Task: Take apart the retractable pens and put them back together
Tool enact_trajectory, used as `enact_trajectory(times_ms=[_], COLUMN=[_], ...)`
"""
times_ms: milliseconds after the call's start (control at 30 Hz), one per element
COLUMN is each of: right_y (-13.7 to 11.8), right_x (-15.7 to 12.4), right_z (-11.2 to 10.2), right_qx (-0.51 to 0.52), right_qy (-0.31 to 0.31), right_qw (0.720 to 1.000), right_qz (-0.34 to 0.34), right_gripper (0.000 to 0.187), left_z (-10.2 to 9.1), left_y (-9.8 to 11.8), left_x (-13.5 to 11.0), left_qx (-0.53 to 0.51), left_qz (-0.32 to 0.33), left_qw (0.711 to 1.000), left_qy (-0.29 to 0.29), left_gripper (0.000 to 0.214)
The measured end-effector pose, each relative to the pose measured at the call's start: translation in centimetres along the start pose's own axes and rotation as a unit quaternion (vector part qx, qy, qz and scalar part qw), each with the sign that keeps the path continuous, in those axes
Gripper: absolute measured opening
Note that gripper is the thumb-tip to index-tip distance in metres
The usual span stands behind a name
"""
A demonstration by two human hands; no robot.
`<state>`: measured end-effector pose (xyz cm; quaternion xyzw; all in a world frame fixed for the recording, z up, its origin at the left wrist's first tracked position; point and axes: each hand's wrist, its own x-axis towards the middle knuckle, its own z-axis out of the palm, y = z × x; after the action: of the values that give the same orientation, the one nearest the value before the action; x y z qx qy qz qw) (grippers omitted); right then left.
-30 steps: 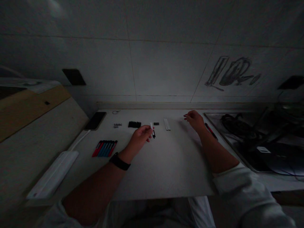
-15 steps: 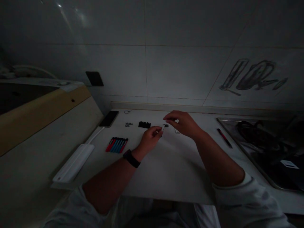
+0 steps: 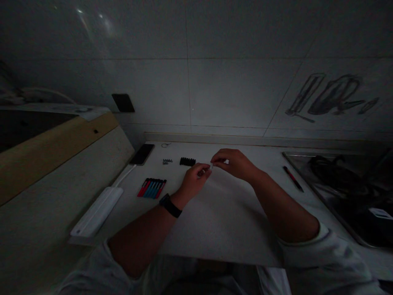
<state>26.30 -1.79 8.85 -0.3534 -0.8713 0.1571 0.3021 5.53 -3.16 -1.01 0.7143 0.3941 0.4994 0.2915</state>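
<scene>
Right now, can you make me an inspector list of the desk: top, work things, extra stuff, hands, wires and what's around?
Surface: pale tabletop, dimly lit.
Work things: small white piece; red and blue tubes, black pieces and small metallic pieces, each laid in a group.
Clutter: phone at left; red-and-black pen at right; small loop near the wall.
Hands: left hand pinches the white piece; right hand has fingertips at it, grip unclear.
Cables: white cable between phone and long white box.
Surroundings: tiled wall with dark markings; metal-rimmed tray at right, contents too dark to tell.
</scene>
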Motion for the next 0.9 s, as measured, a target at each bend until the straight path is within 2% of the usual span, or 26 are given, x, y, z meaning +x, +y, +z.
enact_trajectory(times_ms=[133, 233, 300, 400, 533, 600, 667, 733, 800, 900], right_y=[0.0, -0.2, -0.5, -0.9, -1.1, -1.2, -1.4, -1.6, -1.7, -2.2], right_x=[0.0, 0.2, 0.3, 0.2, -0.1, -0.3, -0.4, -0.5, -0.7, -1.0], right_z=[0.2, 0.5, 0.4, -0.4, -2.2, -2.7, -2.7, -2.2, -1.3, 0.8], right_qx=[0.040, 0.075, 0.115, 0.164, 0.139, 0.134, 0.137, 0.126, 0.099, 0.034], right_qy=[0.010, 0.008, 0.004, 0.024, 0.086, 0.080, 0.034, -0.041, -0.138, -0.269], right_qw=[0.999, 0.996, 0.992, 0.983, 0.983, 0.984, 0.986, 0.987, 0.982, 0.959], right_qz=[0.024, 0.048, 0.061, 0.077, 0.087, 0.083, 0.084, 0.086, 0.084, 0.084], right_gripper=[0.024, 0.016, 0.018, 0.025, 0.027, 0.027, 0.028, 0.026, 0.020, 0.014], left_z=[-0.2, -0.4, -0.6, -0.8, -0.7, -0.6, -0.7, -1.5, -3.4, -7.7], left_y=[0.4, 1.0, 1.4, 1.6, 1.3, 1.3, 1.6, 2.3, 3.0, 3.0], left_x=[0.0, -0.1, -0.1, -0.1, -0.5, -0.6, -0.3, 0.5, 1.7, 3.6], left_qx=[-0.002, -0.005, -0.012, -0.025, -0.047, -0.064, -0.080, -0.091, -0.092, -0.033], left_qz=[0.016, 0.030, 0.040, 0.038, 0.000, -0.019, -0.048, -0.083, -0.107, -0.090], left_qw=[1.000, 1.000, 0.999, 0.999, 0.997, 0.995, 0.992, 0.987, 0.982, 0.983], left_qy=[0.004, 0.006, 0.008, 0.029, 0.067, 0.075, 0.088, 0.107, 0.125, 0.160], left_gripper=[0.014, 0.013, 0.015, 0.027, 0.032, 0.032, 0.031, 0.028, 0.024, 0.026])
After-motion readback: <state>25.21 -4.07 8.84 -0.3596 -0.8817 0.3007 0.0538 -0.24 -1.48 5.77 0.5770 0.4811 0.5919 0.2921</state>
